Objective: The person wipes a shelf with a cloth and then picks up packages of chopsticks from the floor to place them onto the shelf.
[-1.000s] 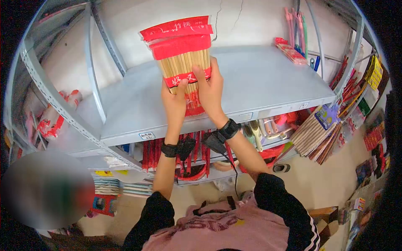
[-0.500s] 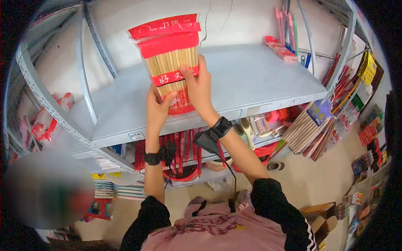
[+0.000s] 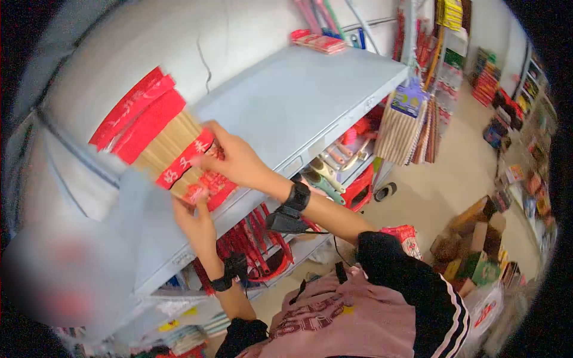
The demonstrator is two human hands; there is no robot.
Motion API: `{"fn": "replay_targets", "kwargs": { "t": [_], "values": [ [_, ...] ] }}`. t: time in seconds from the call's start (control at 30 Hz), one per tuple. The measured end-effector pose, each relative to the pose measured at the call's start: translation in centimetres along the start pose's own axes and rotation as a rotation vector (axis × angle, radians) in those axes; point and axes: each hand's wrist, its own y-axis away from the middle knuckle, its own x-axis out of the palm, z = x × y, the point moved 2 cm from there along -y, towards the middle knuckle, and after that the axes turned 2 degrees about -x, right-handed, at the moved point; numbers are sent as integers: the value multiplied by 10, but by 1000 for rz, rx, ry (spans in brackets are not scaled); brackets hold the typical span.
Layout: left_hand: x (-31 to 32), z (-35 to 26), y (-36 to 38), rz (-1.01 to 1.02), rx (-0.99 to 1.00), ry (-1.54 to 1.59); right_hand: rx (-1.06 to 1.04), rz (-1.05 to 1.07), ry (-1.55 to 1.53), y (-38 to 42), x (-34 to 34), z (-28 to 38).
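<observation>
A clear and red packet of wooden chopsticks is held up, tilted to the left, above the grey shelf. My left hand grips its lower end from below, with the thumb on the front. On the packet's right edge, my right hand is closed round the side, thumb across the red band. Both wrists wear black straps with small devices.
Past the packet, the grey shelf carries red packets at its far end. Bundled sticks hang at its right corner. Brushes and red items fill the level below. Cardboard boxes stand on the floor at right.
The view has turned to the right and tilted. The packet now appears further left and leaning left, still held in both hands. More floor and boxes show at right.
</observation>
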Motion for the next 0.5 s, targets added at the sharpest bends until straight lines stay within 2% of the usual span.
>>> {"fn": "replay_targets", "kwargs": {
  "t": [0.03, 0.07, 0.13, 0.23, 0.33, 0.37, 0.4, 0.43, 0.47, 0.5],
  "values": [
    [-1, 4, 0, 5, 7, -3, 9, 71, 85, 4, -3, -7],
    [0, 7, 0, 30, 15, 20, 11, 49, 112, 11, -10, -12],
    [2, 11, -1, -8, -5, 120, -5, 288, 158, 28, -19, -5],
    [4, -1, 5, -78, 37, 50, 12, 304, 97, 36, -23, -8],
    [0, -12, 11, -16, 65, 116, 71, 359, 96, 35, -30, 6],
    [0, -17, 12, 14, 9, 272, 25, 319, -12, 38, -28, 9],
    [-3, -20, 12, 19, 15, 282, -20, 282, -118, 40, -29, 13],
    [-6, -21, 14, 10, -21, 251, 40, 312, -187, 42, -31, 23],
    [-11, -21, 18, 1, -59, 216, 42, 309, -176, 43, -31, 32],
    [-19, -21, 14, 84, -94, 230, 32, 315, -148, 43, -31, 41]
  ]
}}
